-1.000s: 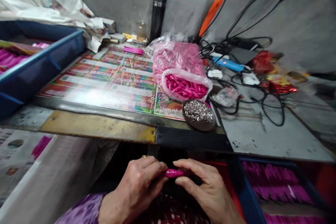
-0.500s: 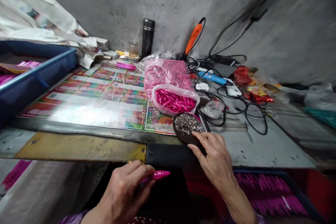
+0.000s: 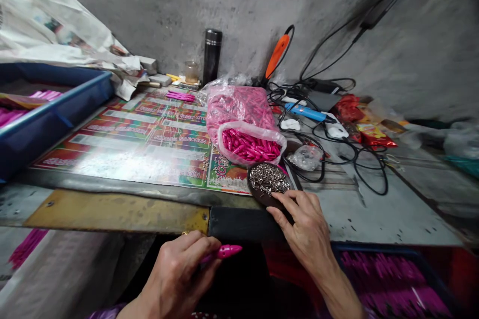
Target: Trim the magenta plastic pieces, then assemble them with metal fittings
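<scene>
My left hand is low at the front, below the table edge, gripping a glossy magenta pointed plastic piece whose tip faces right. My right hand reaches onto the table, its fingertips at the rim of a round dark dish heaped with small silver metal pieces. No piece shows between those fingers. Behind the dish sits a clear plastic bag of magenta pieces, in front of a larger pink-filled bag.
A blue tray with pink sticks stands at the left, and another sits low at the right. A printed colourful sheet covers the table. Black cables, an orange tool and a black flask lie behind.
Over the past second, my right hand has left the magenta piece and moved forward to the dish. My left hand keeps the piece, and the view has shifted slightly.
</scene>
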Action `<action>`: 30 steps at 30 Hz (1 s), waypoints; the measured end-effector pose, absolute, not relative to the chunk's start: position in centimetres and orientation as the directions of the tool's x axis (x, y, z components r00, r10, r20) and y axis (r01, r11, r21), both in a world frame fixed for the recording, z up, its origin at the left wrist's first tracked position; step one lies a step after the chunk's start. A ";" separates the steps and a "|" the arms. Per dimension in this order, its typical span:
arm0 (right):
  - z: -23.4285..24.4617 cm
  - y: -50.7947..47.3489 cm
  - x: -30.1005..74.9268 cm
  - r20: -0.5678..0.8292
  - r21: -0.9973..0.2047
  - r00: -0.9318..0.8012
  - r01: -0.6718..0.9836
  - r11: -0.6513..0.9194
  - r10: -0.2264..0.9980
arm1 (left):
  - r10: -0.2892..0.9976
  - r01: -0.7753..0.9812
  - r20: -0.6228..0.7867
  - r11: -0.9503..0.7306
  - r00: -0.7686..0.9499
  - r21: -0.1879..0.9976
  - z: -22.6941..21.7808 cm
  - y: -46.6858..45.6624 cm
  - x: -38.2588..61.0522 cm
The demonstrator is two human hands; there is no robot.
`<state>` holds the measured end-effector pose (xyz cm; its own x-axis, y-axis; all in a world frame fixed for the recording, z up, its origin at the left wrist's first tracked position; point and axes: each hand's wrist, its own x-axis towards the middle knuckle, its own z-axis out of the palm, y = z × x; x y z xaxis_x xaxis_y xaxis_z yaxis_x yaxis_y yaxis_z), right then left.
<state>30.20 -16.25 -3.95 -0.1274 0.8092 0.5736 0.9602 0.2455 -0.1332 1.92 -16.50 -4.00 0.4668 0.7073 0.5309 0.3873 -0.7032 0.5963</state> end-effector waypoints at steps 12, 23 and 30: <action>-3.1 -15.8 28.9 0.537 -0.300 -0.089 0.909 0.289 0.839 | 0.723 0.394 0.494 -0.683 0.483 0.615 -4.2 -17.8 1.5; -1.1 -17.7 26.1 0.520 -0.452 -0.162 0.781 0.432 0.838 | 0.744 0.470 0.459 -0.664 0.485 0.581 -3.7 -18.5 1.4; 0.0 -20.7 21.7 0.408 -0.486 -0.345 0.702 0.521 0.845 | 0.694 0.542 0.470 -0.720 0.546 0.433 -3.7 -19.3 1.8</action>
<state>21.72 -20.69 -0.02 -0.3448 0.8454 0.4080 0.7022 0.5207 -0.4855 1.76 -19.27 -3.68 0.5459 0.6936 0.4700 0.5424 -0.7201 0.4327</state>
